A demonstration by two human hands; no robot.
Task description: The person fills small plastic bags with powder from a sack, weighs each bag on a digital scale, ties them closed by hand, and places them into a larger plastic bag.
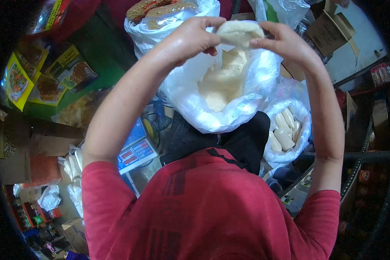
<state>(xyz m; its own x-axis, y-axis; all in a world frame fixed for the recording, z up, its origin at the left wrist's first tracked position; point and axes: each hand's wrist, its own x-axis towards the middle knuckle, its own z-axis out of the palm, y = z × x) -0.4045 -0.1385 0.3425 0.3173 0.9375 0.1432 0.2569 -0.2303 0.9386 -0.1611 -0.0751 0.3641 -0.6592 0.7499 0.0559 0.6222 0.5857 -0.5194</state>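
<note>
Above the open white sack (182,97), both hands hold a small clear bag filled with pale powder (240,32). My left hand (197,38) pinches the bag's left end between thumb and fingers. At its right end, my right hand (279,40) grips it with the thumb in front. Loose pale powder (223,82) lies inside the sack below. To the right of the sack, a smaller white plastic bag (305,134) holds several filled, elongated packets (284,134).
A digital scale (136,151) stands at the left, partly behind the left arm. Another white bag (138,37) with brown packets is at the top. Yellow packages (19,82) lie far left, a cardboard box (329,32) upper right, and metal shelving (357,169) at right.
</note>
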